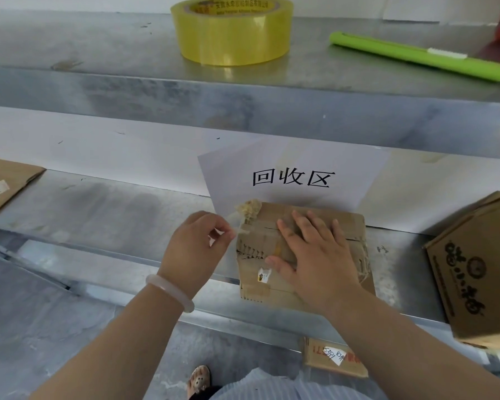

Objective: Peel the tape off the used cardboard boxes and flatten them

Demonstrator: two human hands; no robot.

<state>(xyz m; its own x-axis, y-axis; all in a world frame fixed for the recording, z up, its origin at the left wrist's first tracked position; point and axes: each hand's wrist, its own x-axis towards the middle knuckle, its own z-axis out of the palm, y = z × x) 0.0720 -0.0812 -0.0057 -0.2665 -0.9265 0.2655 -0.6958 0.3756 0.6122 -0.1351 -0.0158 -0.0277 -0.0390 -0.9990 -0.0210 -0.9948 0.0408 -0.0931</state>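
A flattened cardboard box (350, 226) lies at the steel counter's (113, 215) front edge. The right hand (315, 255) presses it, fingers spread. The left hand's (195, 249) grip pinches what seems a tape strip (241, 231) at its left edge. Best pulled low and slowly, box pinned.

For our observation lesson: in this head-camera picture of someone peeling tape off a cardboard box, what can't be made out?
Flattened brown cardboard box: its middle is hidden beneath the flat right hand, head view.
Pale tape strip: its end is hidden by the pinching fingers of the left hand.
Yellow tape roll: top cut off by the upper edge.
Printed brown carton: cut off by the right edge.
Small white sticker on the box: too small to read.
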